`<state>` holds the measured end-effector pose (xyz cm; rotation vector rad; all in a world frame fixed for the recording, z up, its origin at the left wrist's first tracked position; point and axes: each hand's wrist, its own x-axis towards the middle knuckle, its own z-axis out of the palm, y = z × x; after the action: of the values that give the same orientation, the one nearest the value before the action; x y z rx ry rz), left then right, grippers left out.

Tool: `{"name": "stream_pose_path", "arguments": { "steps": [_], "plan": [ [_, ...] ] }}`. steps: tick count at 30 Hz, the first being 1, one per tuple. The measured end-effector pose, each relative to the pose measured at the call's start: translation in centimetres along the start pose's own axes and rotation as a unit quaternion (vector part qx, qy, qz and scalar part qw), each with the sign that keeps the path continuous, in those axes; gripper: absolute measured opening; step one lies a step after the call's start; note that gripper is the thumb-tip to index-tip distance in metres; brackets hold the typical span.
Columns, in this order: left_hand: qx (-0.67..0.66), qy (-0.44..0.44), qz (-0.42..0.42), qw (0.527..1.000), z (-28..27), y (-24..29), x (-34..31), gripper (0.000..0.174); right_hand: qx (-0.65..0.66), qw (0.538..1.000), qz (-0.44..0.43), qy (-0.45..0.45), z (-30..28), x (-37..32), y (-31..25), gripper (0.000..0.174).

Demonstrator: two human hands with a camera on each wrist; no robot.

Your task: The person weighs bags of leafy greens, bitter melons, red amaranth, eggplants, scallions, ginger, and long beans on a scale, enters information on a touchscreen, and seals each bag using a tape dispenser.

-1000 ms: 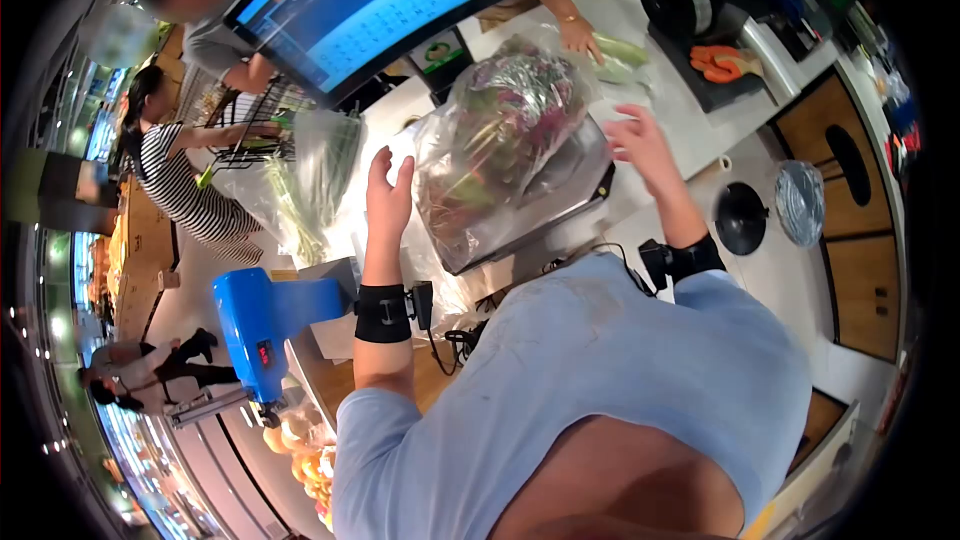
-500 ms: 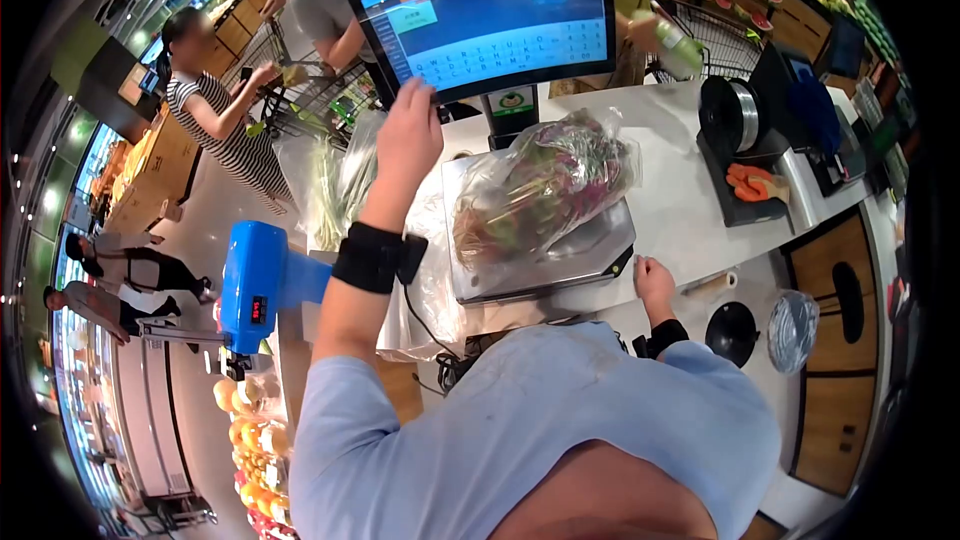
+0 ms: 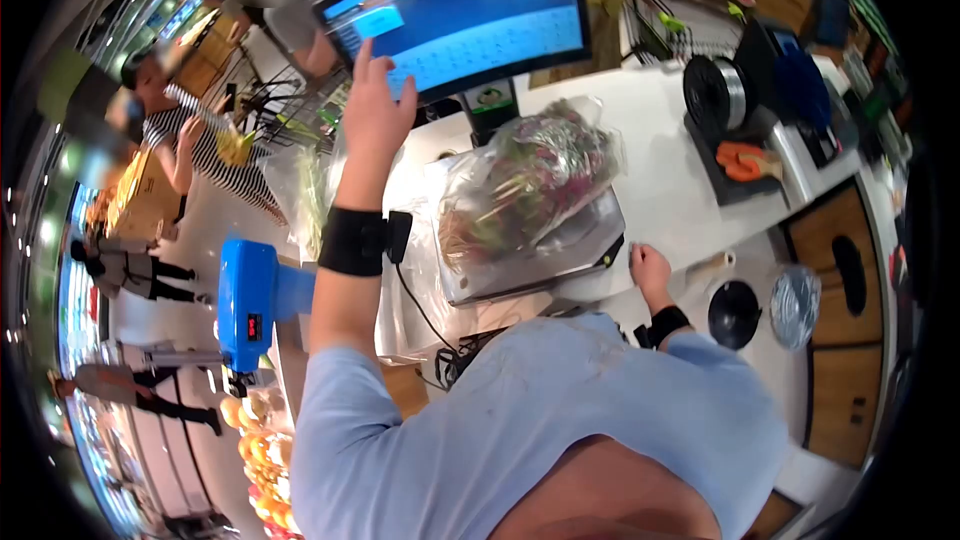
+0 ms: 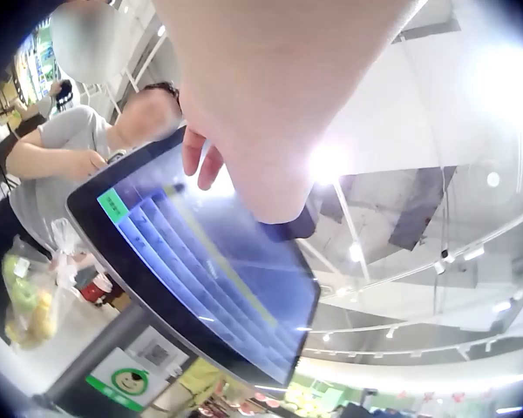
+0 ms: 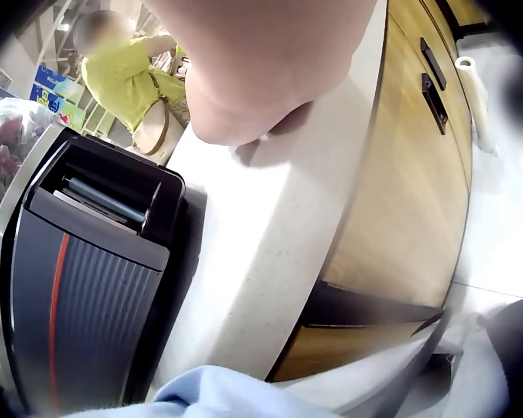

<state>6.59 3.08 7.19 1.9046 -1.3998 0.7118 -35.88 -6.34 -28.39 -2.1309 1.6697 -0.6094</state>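
My left hand (image 3: 378, 110) is raised to the touchscreen (image 3: 480, 15), its index fingertip right at a light-coloured box on the left of the display. In the left wrist view the same hand (image 4: 253, 122) overlaps the upper part of the screen (image 4: 218, 270), and most fingers are hidden. A clear plastic bag of red-green leafy vegetables (image 3: 530, 185) lies on the metal plate of the weighing scale (image 3: 595, 240). My right hand (image 3: 650, 268) rests at the counter's front edge, fingers loosely curled and holding nothing, beside the scale's dark housing (image 5: 96, 279).
Bagged long green vegetables (image 3: 312, 190) lie left of the scale. Orange gloves (image 3: 745, 162) and a reel (image 3: 715, 92) sit on the counter at right. A blue machine (image 3: 248, 305) stands at left. Several people and shopping carts are beyond the counter.
Both hands left the bagged vegetables' sides. My left hand rose to the screen and shifted left across it; my right hand dropped to the counter edge. The head view has swung.
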Motion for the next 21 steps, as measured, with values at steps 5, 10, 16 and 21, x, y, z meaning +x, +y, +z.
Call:
{"name": "stream_pose_path", "arguments": {
  "steps": [5, 10, 16, 21],
  "plan": [
    [-0.17, -0.175, -0.067, 0.967, 0.4, 2.3, -4.2, 0.039, 0.01, 1.0, 0.002, 0.015, -0.3, -0.4, 0.2, 0.036],
    [-0.209, -0.285, -0.104, 0.93, 2.3, 4.1, -6.1, 0.059, 0.014, 1.0, 0.009, 0.02, -0.5, -0.5, 0.0, 0.036],
    [-0.223, -0.31, -0.078, 0.921, 7.6, 4.6, -6.2, 0.064, 0.162, 0.985, 0.032, 0.055, -0.3, -1.1, 0.3, 0.024],
    [-0.254, -0.311, -0.07, 0.913, 9.2, 6.1, -5.5, 0.065, 0.293, 0.95, -0.002, 0.107, -2.1, -3.6, -0.7, 0.015]
  ]
}}
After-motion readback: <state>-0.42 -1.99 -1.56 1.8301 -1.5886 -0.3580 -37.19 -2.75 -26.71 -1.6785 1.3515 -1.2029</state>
